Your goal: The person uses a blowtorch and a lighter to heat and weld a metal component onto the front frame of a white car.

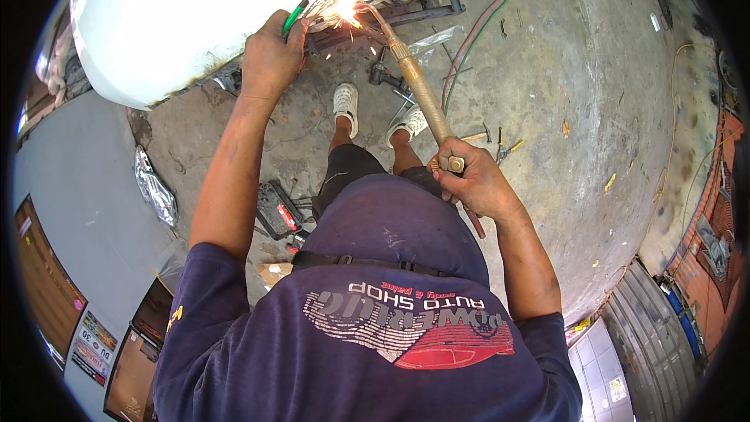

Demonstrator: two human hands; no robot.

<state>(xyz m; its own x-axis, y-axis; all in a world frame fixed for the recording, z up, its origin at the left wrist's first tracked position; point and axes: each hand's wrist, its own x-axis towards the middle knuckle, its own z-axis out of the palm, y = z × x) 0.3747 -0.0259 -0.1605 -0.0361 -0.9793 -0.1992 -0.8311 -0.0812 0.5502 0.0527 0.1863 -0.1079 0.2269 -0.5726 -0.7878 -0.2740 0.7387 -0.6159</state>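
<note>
My right hand (476,180) is closed round the valve end of a brass gas welding torch (422,90). The torch slants up and to the left, its bent tip at a bright glow with flying sparks (344,14). That glow sits at the scorched lower edge of a large white vehicle body panel (195,23). Just left of the sparks, my left hand (269,59) is closed on a green stick (294,16) with a dark end. Thin bent wire (320,5) runs from beside those fingers toward the glow; the glare hides where it ends.
A red and a green hose (475,31) cross the concrete floor. A hammer (380,72) lies beyond my feet, pliers (512,148) to the right. On the left are a black tray (275,209) and crumpled silver foil (155,187). Grey corrugated sheets (652,336) stand at lower right.
</note>
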